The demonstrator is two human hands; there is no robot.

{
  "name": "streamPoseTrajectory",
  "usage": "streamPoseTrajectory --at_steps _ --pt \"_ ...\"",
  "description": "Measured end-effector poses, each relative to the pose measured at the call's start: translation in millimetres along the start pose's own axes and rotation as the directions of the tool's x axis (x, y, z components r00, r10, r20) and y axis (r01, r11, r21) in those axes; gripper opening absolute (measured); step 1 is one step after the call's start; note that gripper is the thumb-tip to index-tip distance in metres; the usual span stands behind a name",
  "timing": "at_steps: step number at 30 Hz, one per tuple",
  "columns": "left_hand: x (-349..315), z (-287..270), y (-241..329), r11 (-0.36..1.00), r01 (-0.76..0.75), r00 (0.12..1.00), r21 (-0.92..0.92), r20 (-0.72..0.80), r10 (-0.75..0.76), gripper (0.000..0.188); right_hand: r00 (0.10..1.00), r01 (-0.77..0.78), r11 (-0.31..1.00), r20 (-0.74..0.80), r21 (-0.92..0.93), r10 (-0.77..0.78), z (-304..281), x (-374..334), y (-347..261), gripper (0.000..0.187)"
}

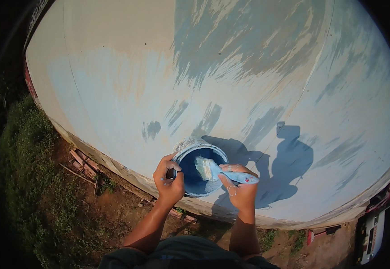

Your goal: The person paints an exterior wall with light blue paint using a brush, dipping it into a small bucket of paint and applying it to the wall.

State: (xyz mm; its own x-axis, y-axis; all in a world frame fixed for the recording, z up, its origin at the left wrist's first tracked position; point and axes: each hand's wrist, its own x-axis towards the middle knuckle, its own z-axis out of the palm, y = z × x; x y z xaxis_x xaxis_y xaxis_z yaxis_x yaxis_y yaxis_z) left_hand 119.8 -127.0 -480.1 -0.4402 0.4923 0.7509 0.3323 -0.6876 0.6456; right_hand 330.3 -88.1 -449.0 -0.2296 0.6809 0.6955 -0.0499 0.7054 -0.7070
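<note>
My left hand (170, 181) is closed around the dark handle at the left side of a paint bucket (190, 144). The bucket's rim is smeared with pale paint, and its inside looks blue. My right hand (241, 190) grips a paintbrush (237, 176) by its blue-stained handle. The brush's pale, paint-coated bristles point left, over the bucket's mouth. Whether they touch the bucket's inner wall I cannot tell. Paint flecks mark the fingers of both hands. Behind the bucket stands a broad wall (127, 98), partly coated in light blue.
Shadows of me and the bucket (291, 166) fall on the wall. Below left lie green plants (33, 179) and reddish wooden pieces (83, 163) on brown soil (114, 206). A white vehicle (375, 235) is at the lower right.
</note>
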Motion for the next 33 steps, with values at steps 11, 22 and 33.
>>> streamPoseTrajectory --at_steps 11,22,33 --pt "-20 19 0 0.983 0.184 0.981 0.015 0.054 -0.184 0.021 0.732 -0.362 0.765 -0.346 0.533 0.587 -2 -25 9 0.023" --pt "-33 41 -5 0.872 0.472 0.869 -0.13 0.233 -0.435 0.037 0.667 -0.346 0.709 -0.371 0.615 0.646 -22 -25 -6 0.019" --pt "-24 44 1 0.861 0.49 0.861 -0.139 0.231 -0.453 0.043 0.751 0.278 0.78 -0.379 -0.561 -0.54 -118 127 -42 0.025"
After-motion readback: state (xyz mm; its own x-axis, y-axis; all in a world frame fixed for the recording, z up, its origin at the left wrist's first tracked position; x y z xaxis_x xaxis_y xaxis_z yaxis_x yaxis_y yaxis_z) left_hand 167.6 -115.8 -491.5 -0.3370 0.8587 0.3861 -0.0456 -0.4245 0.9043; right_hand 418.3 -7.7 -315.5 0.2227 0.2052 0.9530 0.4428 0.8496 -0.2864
